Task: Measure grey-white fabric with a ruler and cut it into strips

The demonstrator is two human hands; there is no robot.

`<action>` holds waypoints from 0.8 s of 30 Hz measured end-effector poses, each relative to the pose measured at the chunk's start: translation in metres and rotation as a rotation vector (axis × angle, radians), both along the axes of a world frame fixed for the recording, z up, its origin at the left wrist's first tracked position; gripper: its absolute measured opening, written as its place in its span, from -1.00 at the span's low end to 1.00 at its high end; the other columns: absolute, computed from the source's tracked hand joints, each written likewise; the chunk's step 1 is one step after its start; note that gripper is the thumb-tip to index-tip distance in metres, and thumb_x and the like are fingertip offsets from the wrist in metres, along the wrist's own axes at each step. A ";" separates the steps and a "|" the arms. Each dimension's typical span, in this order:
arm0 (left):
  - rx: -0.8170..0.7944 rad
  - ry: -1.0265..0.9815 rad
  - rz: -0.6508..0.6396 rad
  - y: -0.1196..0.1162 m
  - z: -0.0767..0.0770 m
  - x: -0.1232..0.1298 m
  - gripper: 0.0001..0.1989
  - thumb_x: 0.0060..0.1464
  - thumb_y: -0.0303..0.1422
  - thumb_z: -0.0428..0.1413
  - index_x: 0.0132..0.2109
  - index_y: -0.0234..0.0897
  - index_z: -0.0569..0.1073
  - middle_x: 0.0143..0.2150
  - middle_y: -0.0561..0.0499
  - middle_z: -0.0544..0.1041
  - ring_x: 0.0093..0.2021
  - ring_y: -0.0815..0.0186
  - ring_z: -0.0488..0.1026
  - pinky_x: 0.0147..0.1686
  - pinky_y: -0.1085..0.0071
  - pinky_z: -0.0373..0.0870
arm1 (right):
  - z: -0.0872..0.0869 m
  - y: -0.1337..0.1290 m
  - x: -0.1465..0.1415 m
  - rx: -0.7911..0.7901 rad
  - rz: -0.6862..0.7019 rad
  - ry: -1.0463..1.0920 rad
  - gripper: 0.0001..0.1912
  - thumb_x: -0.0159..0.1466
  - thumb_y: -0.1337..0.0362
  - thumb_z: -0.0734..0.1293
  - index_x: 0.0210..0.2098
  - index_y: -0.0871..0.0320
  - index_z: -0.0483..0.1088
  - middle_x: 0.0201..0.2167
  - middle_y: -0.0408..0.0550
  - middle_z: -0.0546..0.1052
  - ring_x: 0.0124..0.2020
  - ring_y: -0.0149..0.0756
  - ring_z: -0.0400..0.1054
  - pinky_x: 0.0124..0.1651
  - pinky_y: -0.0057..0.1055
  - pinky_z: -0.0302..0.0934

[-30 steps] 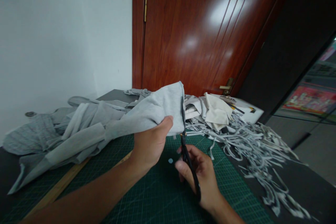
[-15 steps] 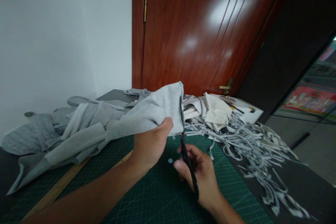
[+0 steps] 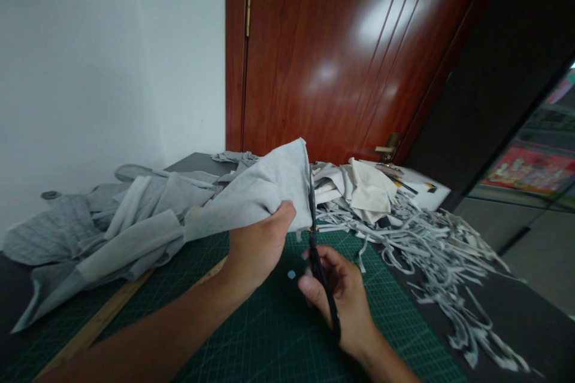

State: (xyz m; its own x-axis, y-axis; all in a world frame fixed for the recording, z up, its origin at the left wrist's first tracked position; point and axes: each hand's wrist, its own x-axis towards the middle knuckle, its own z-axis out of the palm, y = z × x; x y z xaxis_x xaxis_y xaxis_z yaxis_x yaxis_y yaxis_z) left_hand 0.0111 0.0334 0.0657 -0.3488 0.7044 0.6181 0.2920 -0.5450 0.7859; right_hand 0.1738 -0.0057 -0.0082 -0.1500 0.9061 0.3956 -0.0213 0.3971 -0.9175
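My left hand (image 3: 263,245) is closed around the lower edge of a light grey piece of fabric (image 3: 278,176), holding it raised over the mat. The fabric trails left into a heap of garments. My right hand (image 3: 339,293) grips a pair of black scissors (image 3: 320,263), fingers wrapped round the handles. The scissor blades point upward along the fabric's right edge and look nearly closed. Part of the handles is hidden by my fingers. Below the fabric lies a green cutting mat (image 3: 269,335) with a small pale round spot.
Grey garments (image 3: 135,221) lie heaped on the left, over a wooden ruler (image 3: 108,317). Many cut strips (image 3: 431,251) are piled on the right. Folded cream cloth (image 3: 371,188) and a white box (image 3: 426,188) stand behind them. A brown door (image 3: 314,60) rises at the back.
The top corner of the fabric has shifted slightly left and down, away from the scissor tips. Both hands stay almost in place.
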 end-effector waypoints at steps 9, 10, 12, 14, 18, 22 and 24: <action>-0.063 0.010 0.021 -0.008 0.005 0.006 -0.75 0.03 -0.25 0.18 -0.48 -0.10 0.25 -0.45 0.08 0.47 -0.34 0.19 0.46 -0.11 0.22 0.45 | 0.000 0.001 0.001 -0.011 -0.009 -0.030 -0.56 0.23 -0.02 0.62 -0.12 0.13 0.51 -0.49 -0.24 0.42 -0.51 -0.36 0.25 -0.46 -0.44 0.17; -0.078 0.010 0.013 -0.009 0.005 0.006 -0.75 0.04 -0.24 0.18 -0.48 -0.10 0.26 -0.45 0.08 0.48 -0.33 0.18 0.47 -0.09 0.20 0.44 | 0.000 0.001 0.001 -0.014 -0.007 -0.034 -0.56 0.24 -0.03 0.61 -0.12 0.14 0.51 -0.50 -0.25 0.41 -0.51 -0.36 0.24 -0.46 -0.44 0.16; -0.101 0.009 0.000 -0.011 0.004 0.007 -0.74 0.05 -0.22 0.18 -0.49 -0.10 0.27 -0.45 0.06 0.49 -0.30 0.15 0.50 -0.05 0.18 0.43 | 0.000 0.002 0.002 -0.021 -0.001 -0.036 -0.55 0.23 -0.04 0.61 -0.12 0.14 0.50 -0.50 -0.26 0.40 -0.51 -0.37 0.23 -0.46 -0.44 0.15; -0.121 0.012 -0.016 -0.012 0.004 0.007 -0.75 0.04 -0.22 0.17 -0.49 -0.10 0.27 -0.46 0.06 0.49 -0.31 0.15 0.50 -0.06 0.17 0.43 | 0.000 0.002 0.002 -0.022 -0.003 -0.038 -0.54 0.24 -0.05 0.61 -0.11 0.15 0.50 -0.50 -0.26 0.40 -0.52 -0.37 0.23 -0.46 -0.43 0.14; -0.135 0.027 -0.008 -0.015 0.006 0.007 -0.74 0.05 -0.21 0.17 -0.50 -0.09 0.28 -0.48 0.07 0.48 -0.39 0.17 0.46 -0.13 0.17 0.44 | 0.000 0.002 0.002 -0.013 -0.011 -0.053 -0.54 0.26 -0.06 0.59 -0.12 0.14 0.50 -0.51 -0.26 0.41 -0.53 -0.36 0.23 -0.46 -0.42 0.13; -0.099 0.047 -0.003 -0.019 0.010 0.007 -0.77 0.03 -0.25 0.18 -0.50 -0.08 0.31 -0.49 0.05 0.51 -0.34 0.14 0.50 -0.06 0.15 0.47 | 0.003 0.001 0.002 0.008 -0.029 -0.098 -0.57 0.30 -0.08 0.55 -0.16 0.13 0.48 -0.54 -0.27 0.37 -0.55 -0.36 0.23 -0.47 -0.41 0.12; -0.092 0.057 -0.005 -0.020 0.011 0.008 -0.77 0.05 -0.26 0.17 -0.50 -0.09 0.31 -0.48 0.05 0.51 -0.35 0.15 0.51 -0.06 0.16 0.49 | 0.004 0.000 0.002 0.013 -0.045 -0.121 -0.58 0.32 -0.09 0.54 -0.18 0.12 0.47 -0.55 -0.29 0.36 -0.57 -0.37 0.22 -0.49 -0.42 0.10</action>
State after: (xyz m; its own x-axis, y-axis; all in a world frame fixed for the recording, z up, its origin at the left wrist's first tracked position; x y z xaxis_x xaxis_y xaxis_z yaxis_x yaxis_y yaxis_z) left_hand 0.0192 0.0134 0.0764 -0.3109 0.7609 0.5696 0.3351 -0.4730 0.8148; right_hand 0.1761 -0.0059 -0.0042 -0.1572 0.9080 0.3883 0.1076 0.4066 -0.9072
